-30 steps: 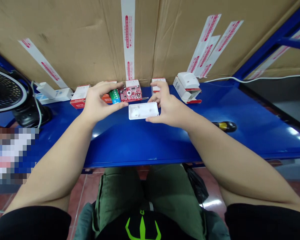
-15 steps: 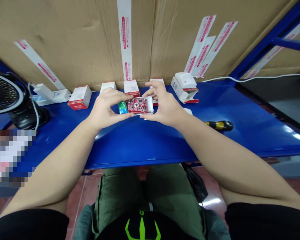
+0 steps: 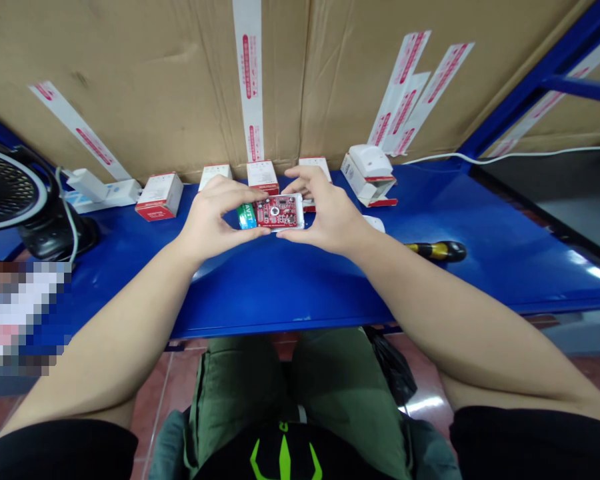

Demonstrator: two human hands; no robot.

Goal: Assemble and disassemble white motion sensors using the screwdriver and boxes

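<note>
the head view looks down at 2 bare hands over a blue metal bench (image 3: pixel 280 280). the left hand (image 3: pixel 207 220) and the right hand (image 3: pixel 327 213) are close together near the back edge of the bench, around the middle. the left fingers (image 3: pixel 220 190) curl over the top and pinch in narrow on a green battery (image 3: pixel 247 216) and the end of a red circuit board (image 3: pixel 277 211). the right fingers (image 3: pixel 305 175) reach behind a white plastic case (image 3: pixel 301 212), and the right thumb presses along its low edge, so this hand grips the case. the board lies in the case. i cannot tell if the battery sits in it too.

behind the hands, along the back edge, stand 4 small red and white boxes (image 3: pixel 159 196). an open box (image 3: pixel 369 177) with a white thing on it is near the back right corner. a small white piece (image 3: pixel 375 223) lies just beside the right hand. a yellow and black screwdriver (image 3: pixel 437 251) lies toward the right edge. a black fan (image 3: pixel 5 190) stands at the left end.
</note>
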